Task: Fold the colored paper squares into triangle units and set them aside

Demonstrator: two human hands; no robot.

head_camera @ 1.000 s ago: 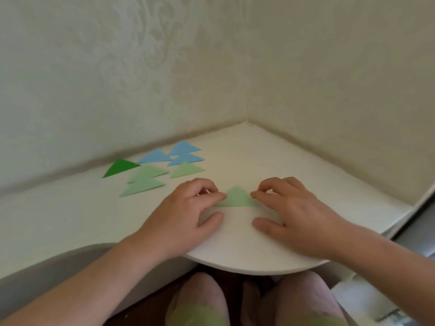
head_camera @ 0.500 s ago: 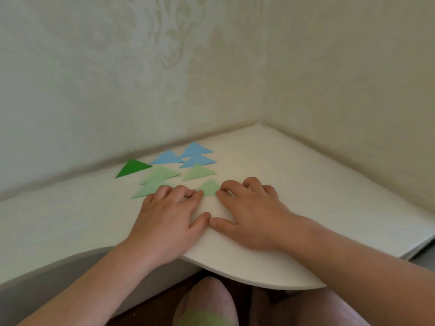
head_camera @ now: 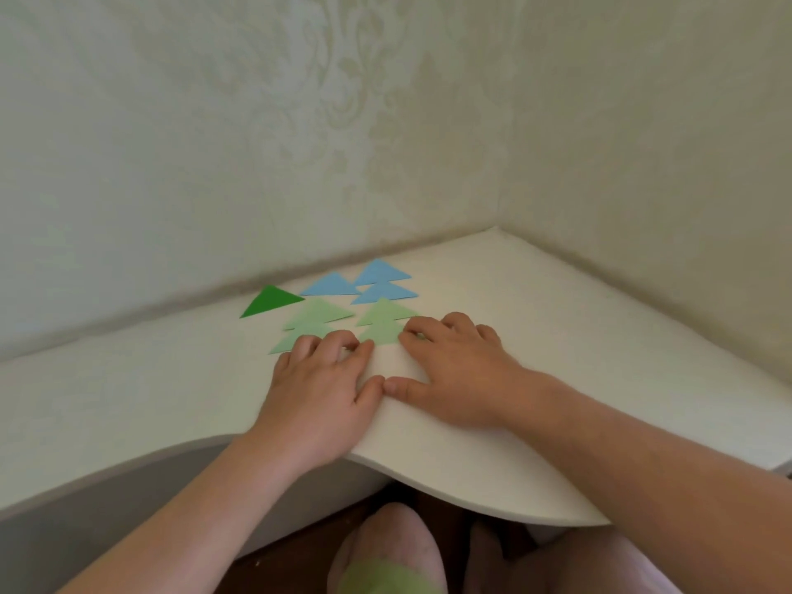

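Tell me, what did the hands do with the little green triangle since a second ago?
Both hands, left hand and right hand, slid the light green triangle away across the table to join the set-aside triangles, just below another light green one. Their fingers touch it at each side. The other triangles stayed put.

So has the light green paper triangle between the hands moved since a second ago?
Yes. The light green paper triangle slid away from the table's front edge, up against the set-aside triangles.

Before you: a white curved-edge corner tabletop (head_camera: 557, 336), set against pale cream damask-patterned wallpapered walls (head_camera: 214, 143); dark brown floor (head_camera: 300, 546) below.
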